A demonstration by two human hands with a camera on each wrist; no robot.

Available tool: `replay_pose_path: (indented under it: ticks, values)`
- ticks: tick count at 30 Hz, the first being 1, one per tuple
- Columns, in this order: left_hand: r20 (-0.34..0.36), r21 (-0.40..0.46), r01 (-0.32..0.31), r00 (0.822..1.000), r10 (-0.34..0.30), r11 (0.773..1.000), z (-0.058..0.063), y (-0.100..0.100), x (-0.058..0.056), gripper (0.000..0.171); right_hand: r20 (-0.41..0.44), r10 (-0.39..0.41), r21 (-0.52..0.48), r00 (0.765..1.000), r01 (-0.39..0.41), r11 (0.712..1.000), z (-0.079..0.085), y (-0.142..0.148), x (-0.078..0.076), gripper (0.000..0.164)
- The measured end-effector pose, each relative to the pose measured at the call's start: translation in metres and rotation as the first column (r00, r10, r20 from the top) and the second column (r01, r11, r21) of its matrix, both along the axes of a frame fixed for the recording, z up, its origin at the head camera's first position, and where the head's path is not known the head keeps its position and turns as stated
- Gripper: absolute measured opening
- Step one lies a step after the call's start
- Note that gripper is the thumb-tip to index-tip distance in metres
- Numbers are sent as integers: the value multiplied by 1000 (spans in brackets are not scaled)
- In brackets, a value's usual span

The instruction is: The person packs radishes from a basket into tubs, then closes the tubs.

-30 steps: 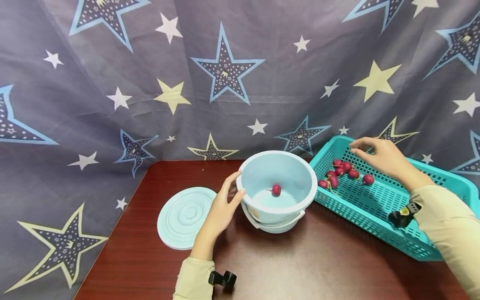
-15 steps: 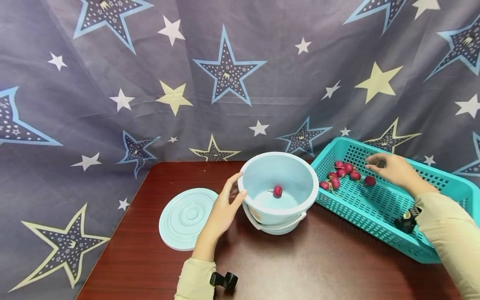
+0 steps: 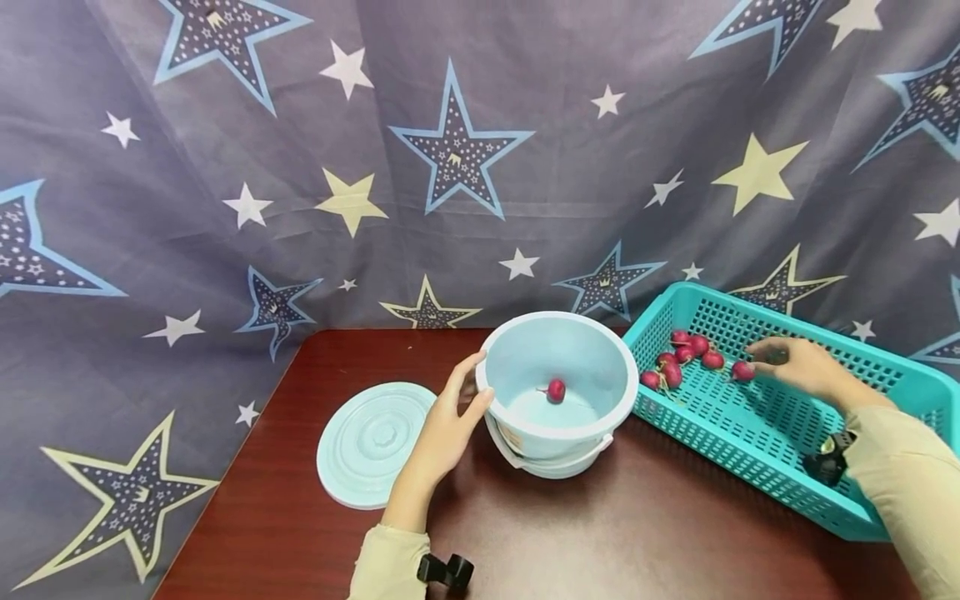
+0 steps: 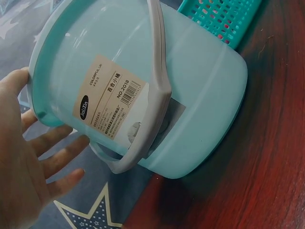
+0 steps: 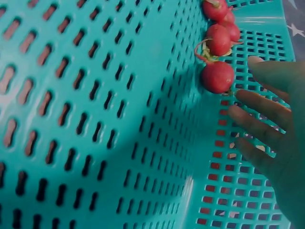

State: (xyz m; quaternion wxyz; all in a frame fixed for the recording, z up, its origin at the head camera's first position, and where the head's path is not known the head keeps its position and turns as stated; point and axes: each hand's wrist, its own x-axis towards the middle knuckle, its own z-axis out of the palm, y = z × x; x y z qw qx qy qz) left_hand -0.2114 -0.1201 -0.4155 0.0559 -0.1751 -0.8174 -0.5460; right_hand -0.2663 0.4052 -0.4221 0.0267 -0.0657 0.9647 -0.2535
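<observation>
- Left hand (image 3: 444, 429): at the left rim of the bucket (image 3: 558, 346), in the centre of the head frame. Its thumb touches the rim; its fingers are spread and mostly straight, as the left wrist view shows at the left of the frame.
- Bucket: upright on the desk (image 3: 255, 500), pale blue. Its grey handle (image 4: 159, 81) hangs down across the outside, and a printed label (image 4: 107, 98) shows behind it, near the middle of the left wrist frame.
- Inside the bucket: one red radish (image 3: 556, 391) on the bottom.
- Right hand (image 3: 806, 367): over the basket (image 3: 738, 454) at the right of the head frame, thumb and fingers parted, fingertips close by the nearest radish (image 3: 742, 372). I cannot tell whether they touch it.
- Nearest radish: on the basket floor, just right of the cluster of radishes (image 3: 672, 376) gathered at the basket's left end.
- Basket: turquoise, perforated, set aslant on the desk, its left end just beside the bucket.
- Lid (image 3: 378, 443): pale blue, round, flat on the desk, left of the bucket; the left forearm passes by its right edge.
- Curtain (image 3: 570, 192): grey with stars, filling the upper part of the head frame.
</observation>
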Motion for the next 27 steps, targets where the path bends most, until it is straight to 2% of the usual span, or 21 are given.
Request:
replay_pose_path:
  ticks: [9,17,27]
  values:
    - [35,6,13,999,-14,1000,0,-1,1,52,-13,77,27,997,-77,997,-10,-1,-3,39]
    - [45,9,34,998,-34,999,33,2,19,52,-29,118,53,993,-117,992,-15,-8,-8,40]
    - [38,4,42,998,-42,999,34,3,19,52,-25,90,69,996,-88,994,-22,-1,-10,39]
